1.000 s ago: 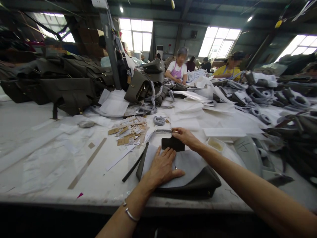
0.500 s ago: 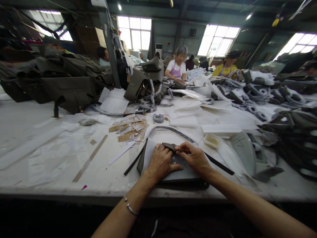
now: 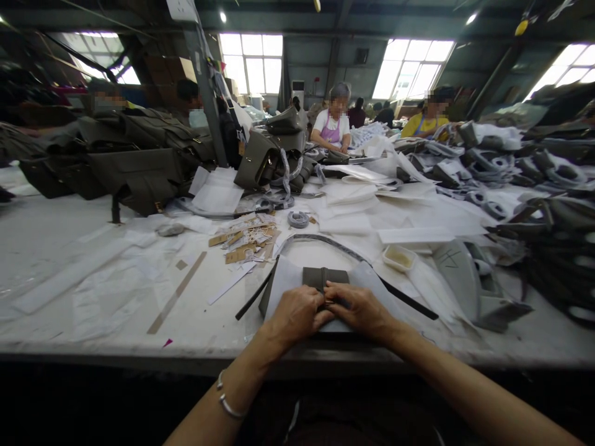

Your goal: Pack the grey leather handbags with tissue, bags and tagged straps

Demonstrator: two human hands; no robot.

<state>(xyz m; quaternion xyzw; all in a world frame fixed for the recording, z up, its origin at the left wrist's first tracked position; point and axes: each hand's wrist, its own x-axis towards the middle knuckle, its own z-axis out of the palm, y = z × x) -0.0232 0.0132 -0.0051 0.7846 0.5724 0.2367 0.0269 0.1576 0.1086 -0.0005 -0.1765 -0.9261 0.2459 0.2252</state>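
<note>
A dark olive handbag (image 3: 264, 302) lies in front of me at the table's near edge, its face covered by a pale sheet (image 3: 286, 279). Its wrapped handle (image 3: 320, 238) arches away from me, and dark strap ends (image 3: 409, 301) stick out at both sides. An olive flap tab (image 3: 325, 276) lies over the sheet in the middle. My left hand (image 3: 295, 314) has its fingers curled on the tab's lower left. My right hand (image 3: 363, 310) pinches the tab's lower right, thumb and fingers close together. A small shiny bit shows between the hands; the fingertips hide most of it.
Paper tags (image 3: 246, 238) and a coiled wrapped strap (image 3: 298, 219) lie beyond the bag. At right stand a small tray (image 3: 398, 259) and a grey piece (image 3: 458, 272). Olive bags (image 3: 139, 173) are piled at left; co-workers (image 3: 332, 127) work across the table.
The tab was folded up between my fingers and now lies flatter, showing its broad face. Both hands have come down toward me and closer together.
</note>
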